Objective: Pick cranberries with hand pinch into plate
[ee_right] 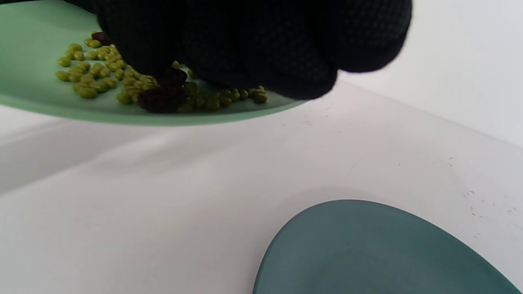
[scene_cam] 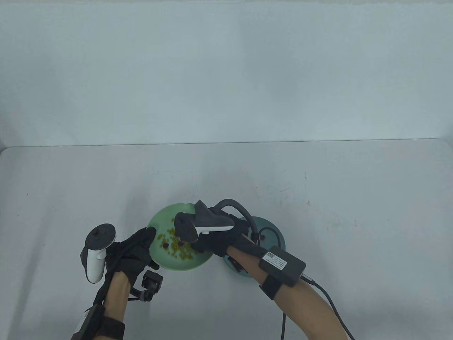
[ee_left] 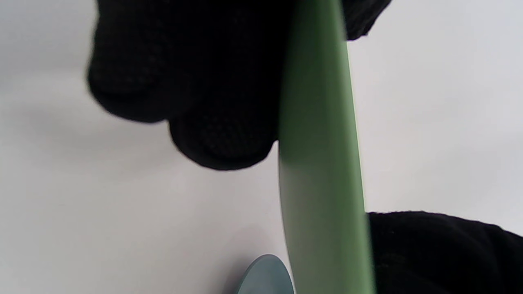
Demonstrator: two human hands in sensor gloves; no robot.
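Right hand [scene_cam: 212, 241] down in the green plate [scene_cam: 166, 262] among cranberries [ee_right: 163, 98]; left hand [scene_cam: 136, 249] holds the plate rim.
Matte white surface [scene_cam: 318, 198], lightly scuffed. Round pale-green plate, smooth, shallow, strewn with small glossy yellow-green beans [ee_right: 88, 73] and a few dark wrinkled cranberries. Smaller round teal plate [scene_cam: 272, 230] just right of it, mostly under the right forearm. Left hand in black knit glove, fingers on the plate's left rim, thumb on top: gripping the edge. Right hand, same knit glove, fingertips bunched low over the beans, touching a cranberry; pinched on it or not, cannot tell. One bigger cranberry lies just in front of the fingertips.
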